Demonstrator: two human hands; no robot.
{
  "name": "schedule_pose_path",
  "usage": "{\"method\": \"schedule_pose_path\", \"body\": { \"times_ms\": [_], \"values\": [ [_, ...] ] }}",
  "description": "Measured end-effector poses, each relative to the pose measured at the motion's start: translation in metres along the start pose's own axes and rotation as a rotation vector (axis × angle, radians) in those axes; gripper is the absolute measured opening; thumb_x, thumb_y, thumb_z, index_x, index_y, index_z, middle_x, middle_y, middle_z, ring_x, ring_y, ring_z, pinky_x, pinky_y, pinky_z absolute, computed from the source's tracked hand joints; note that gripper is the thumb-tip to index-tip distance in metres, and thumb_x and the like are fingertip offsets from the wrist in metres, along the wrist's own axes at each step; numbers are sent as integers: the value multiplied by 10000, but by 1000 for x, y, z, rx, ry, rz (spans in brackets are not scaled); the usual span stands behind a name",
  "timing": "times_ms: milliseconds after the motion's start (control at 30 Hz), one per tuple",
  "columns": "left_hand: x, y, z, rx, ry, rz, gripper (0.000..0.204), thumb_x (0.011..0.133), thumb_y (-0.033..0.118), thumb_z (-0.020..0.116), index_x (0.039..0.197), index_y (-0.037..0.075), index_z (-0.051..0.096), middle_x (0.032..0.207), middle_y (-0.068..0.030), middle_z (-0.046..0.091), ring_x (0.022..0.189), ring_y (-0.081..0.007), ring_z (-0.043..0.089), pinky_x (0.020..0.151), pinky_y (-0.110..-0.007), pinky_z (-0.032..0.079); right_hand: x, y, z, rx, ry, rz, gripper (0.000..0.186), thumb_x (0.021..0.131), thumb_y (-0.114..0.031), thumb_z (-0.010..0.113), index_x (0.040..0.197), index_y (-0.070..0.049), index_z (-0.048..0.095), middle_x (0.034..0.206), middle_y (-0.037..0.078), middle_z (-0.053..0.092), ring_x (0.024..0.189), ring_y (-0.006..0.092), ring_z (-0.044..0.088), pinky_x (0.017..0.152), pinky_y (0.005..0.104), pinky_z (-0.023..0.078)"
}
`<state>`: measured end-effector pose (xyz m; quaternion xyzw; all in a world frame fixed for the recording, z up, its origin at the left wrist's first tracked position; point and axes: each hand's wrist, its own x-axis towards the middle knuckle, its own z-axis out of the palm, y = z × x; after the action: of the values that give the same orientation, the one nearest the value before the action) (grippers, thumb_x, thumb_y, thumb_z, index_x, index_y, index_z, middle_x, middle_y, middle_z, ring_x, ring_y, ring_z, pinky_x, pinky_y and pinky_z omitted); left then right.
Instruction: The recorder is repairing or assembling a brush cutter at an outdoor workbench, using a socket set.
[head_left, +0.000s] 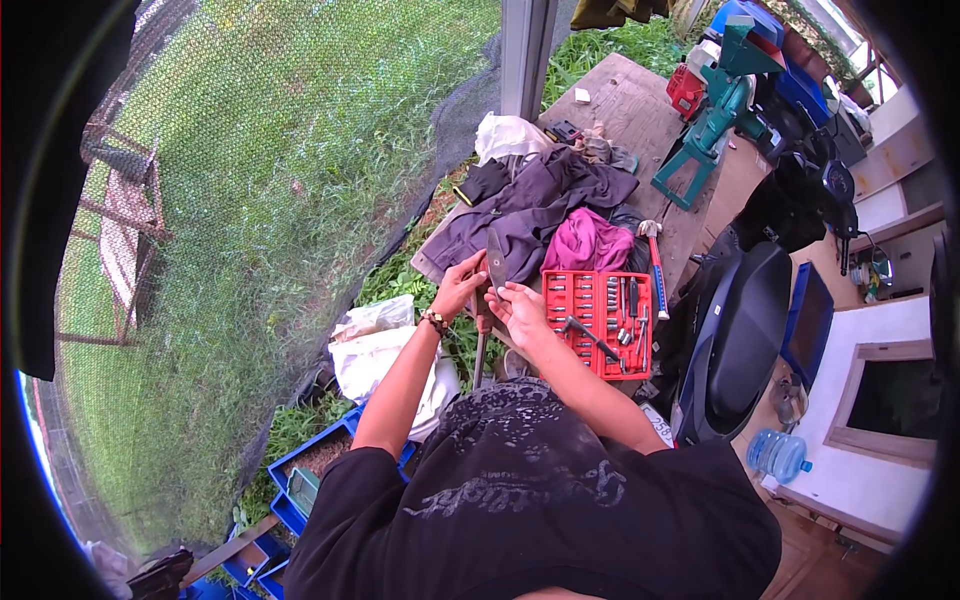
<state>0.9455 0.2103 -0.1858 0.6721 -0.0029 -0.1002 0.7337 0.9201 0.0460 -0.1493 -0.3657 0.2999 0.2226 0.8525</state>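
My left hand (457, 284) and my right hand (517, 310) are closed around a flat grey metal blade (496, 258) with a small hole, held upright over a dark purple cloth (530, 205). Just below my hands, a long tool with a reddish upper part (483, 325) points down toward my body. To the right of my hands lies an open red socket set case (590, 287), with a ratchet and bits inside. A hammer (656, 270) with a blue and red handle lies beside the case.
A wooden table (615, 90) holds a pink cloth (585, 240) and green machine (705, 140). A black scooter (730, 330) stands right, near a water jug (775, 453). White sacks (375, 360) and blue trays (305, 450) sit lower left, beside mesh netting (250, 150).
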Motion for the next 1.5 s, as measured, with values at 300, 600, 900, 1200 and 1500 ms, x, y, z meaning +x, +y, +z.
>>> {"method": "schedule_pose_path", "body": {
  "times_ms": [300,600,900,1200,1500],
  "values": [
    [-1,2,2,-34,5,-14,523,921,63,583,1421,-17,453,1153,-13,637,1028,-87,562,938,-252,442,-3,2,1,-83,19,-28,220,909,-21,593,1107,14,504,962,166,674,822,241,706,687,301,597],
    [4,-7,-8,-131,-1,-47,471,929,75,567,1385,-22,501,996,-16,687,840,-84,609,803,-241,479,0,7,2,-162,63,-42,250,901,-31,608,1112,13,482,937,173,668,746,238,711,604,291,598],
    [14,30,12,-32,34,-205,287,918,185,651,1121,-16,676,869,4,683,699,-63,578,664,-223,461,1,8,0,-146,81,-47,284,900,-26,608,1132,2,445,934,175,662,731,238,710,595,295,596],
    [32,15,4,-86,167,-325,153,816,105,714,948,30,695,767,5,656,610,-75,577,567,-223,435,1,6,-6,-272,-8,-14,197,906,-113,629,1051,-5,549,889,131,680,717,212,707,577,268,570],
    [30,10,5,-35,198,-345,231,783,111,738,981,1,692,731,3,641,612,-80,575,566,-225,435,10,4,-18,-573,-109,28,189,928,-223,611,910,-35,627,772,89,677,576,153,651,515,264,526]
  ]
}}
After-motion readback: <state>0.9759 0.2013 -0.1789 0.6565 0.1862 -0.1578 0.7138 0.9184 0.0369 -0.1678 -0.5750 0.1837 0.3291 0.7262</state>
